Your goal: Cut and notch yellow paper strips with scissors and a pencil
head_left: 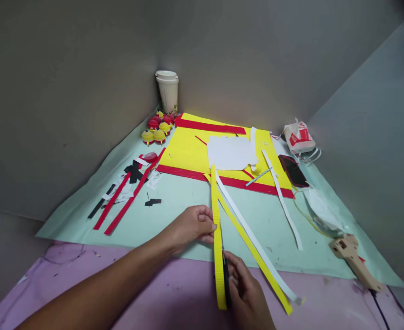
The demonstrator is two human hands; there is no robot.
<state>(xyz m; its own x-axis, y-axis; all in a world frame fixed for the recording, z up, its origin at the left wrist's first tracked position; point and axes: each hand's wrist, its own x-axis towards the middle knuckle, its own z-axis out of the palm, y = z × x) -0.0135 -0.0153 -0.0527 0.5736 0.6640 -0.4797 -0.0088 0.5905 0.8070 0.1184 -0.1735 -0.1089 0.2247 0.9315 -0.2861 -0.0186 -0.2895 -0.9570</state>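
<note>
In the head view, my left hand (195, 227) pinches the edge of a ridged yellow paper strip (217, 256) that runs upright toward me. Below and to the right, my right hand (245, 291) is closed around dark-handled scissors (226, 280), which lie along the strip's right edge. Their blades are mostly hidden by the strip. To the right, a white paper strip (253, 236) and another yellow strip (257, 254) slant down to the table's near edge. Beyond my hands is a torn-edged white sheet (229, 153) on a yellow sheet with red borders (188, 151).
Red strips (129, 199) and black and white scraps (135, 173) lie left. Behind are small red-and-yellow balls (158, 135) and a lidded cup (168, 94). At right are a phone (294, 171), a glue gun (356, 261), a crumpled bag (298, 137) and a white strip (282, 199).
</note>
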